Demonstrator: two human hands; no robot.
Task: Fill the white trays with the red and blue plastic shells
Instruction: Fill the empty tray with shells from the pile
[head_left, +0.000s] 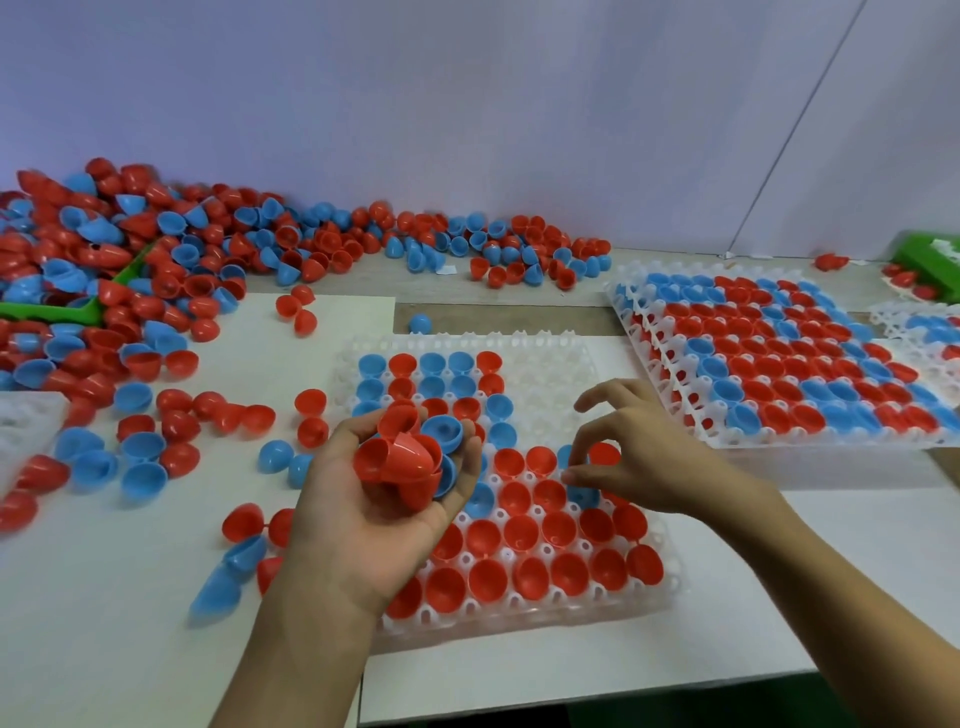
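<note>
While the left hand (395, 499) is cupping a small stock of red and blue shells (410, 457), its fingers (470, 441) curled up around them, the right hand (631, 457) is hovering low over the middle of the near tray (524, 618). Its thumb and forefinger are closing toward each other just above a blue shell (582, 493) sitting in a pocket, the other fingers fanning loosely upward; whether they are actually touching that shell I cannot tell. The step in hand looks like seating one shell in the middle rows.

This tray is filling from two ends: the near rows are carrying red shells, the far left block is carrying a mix, and the far right pockets (545, 379) are lying bare. The next move is probably calling for a fresh shell from the left palm, carried to an open pocket and set hollow side up.

A full tray (779, 364) is resting just beside the right hand, so swings that way are risking a bump. Loose shells are crowding the bench (623, 665) to the left, where the big heap (130, 270) is lying. The near bench edge is close under the forearms; clear room is lying mostly in front right.
</note>
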